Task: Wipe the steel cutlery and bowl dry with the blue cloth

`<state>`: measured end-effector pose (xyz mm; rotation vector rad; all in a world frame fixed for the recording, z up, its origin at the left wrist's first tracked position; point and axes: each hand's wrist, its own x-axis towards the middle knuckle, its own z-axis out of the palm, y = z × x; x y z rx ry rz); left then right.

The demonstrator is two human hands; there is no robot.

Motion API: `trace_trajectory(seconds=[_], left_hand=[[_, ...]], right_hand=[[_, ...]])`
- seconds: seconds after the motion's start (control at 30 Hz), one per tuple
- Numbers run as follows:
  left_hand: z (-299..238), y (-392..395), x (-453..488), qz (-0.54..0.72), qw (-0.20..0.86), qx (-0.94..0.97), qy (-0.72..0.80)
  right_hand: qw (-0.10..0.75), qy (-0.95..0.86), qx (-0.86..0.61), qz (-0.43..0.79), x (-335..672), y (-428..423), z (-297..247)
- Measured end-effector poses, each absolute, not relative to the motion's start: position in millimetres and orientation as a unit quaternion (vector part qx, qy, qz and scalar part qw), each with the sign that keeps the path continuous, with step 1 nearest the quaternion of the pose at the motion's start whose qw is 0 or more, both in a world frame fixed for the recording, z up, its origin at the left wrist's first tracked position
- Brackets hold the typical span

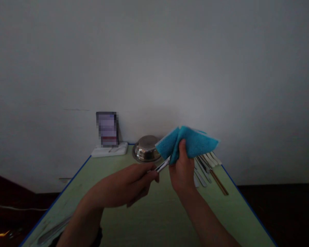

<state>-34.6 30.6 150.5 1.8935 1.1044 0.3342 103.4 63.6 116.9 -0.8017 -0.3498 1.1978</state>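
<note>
My left hand (136, 183) pinches a shiny metal utensil (162, 166) by its handle, above the middle of the table. The far end of the utensil goes into a folded blue cloth (199, 142), so I cannot tell its kind. My right hand (182, 173) is closed on the cloth around that end, with the thumb pressed along the front. Loose corners of the cloth spread out to the left and right above the hand.
A green table (144, 219) with blue edging stands against a pale wall. An upturned metal bowl (147, 147) lies at the back. A blurred-out screen (108, 128) stands on a white base (118, 149). Several metal utensils (201, 177), chopsticks (221, 184) and white pieces (213, 158) lie right.
</note>
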Motion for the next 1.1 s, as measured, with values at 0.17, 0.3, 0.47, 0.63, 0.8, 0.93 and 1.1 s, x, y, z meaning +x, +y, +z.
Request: trace_trajectory(seconds=[0.17, 0.3, 0.47, 0.63, 0.8, 0.93, 1.1], left_hand=[[155.2, 29.4, -42.9, 0.149, 0.359, 0.79, 0.474], [159.5, 22.5, -59.1, 0.137, 0.355, 0.794, 0.475], [159.2, 23.3, -58.6, 0.174, 0.36, 0.791, 0.463], [154.5, 30.4, -44.8, 0.193, 0.345, 0.791, 0.468], [153.4, 31.1, -53.6, 0.214, 0.341, 0.778, 0.482], [153.5, 31.1, -61.9, 0.22, 0.349, 0.766, 0.494], [153.7, 29.2, -62.3, 0.206, 0.355, 0.768, 0.491]], right_hand=[[0.759, -0.144, -0.341, 0.535, 118.6, 77.0, 114.7], [0.799, -0.126, -0.306, 0.502, 145.2, 90.3, 119.7], [0.804, -0.134, -0.329, 0.477, 145.3, 81.6, 124.9], [0.758, -0.152, -0.358, 0.524, 108.8, 65.9, 116.8], [0.794, -0.134, -0.249, 0.538, 116.6, 71.9, 116.4], [0.794, -0.177, -0.17, 0.557, 135.4, 73.8, 123.5], [0.773, -0.215, -0.221, 0.554, 136.3, 76.0, 124.1]])
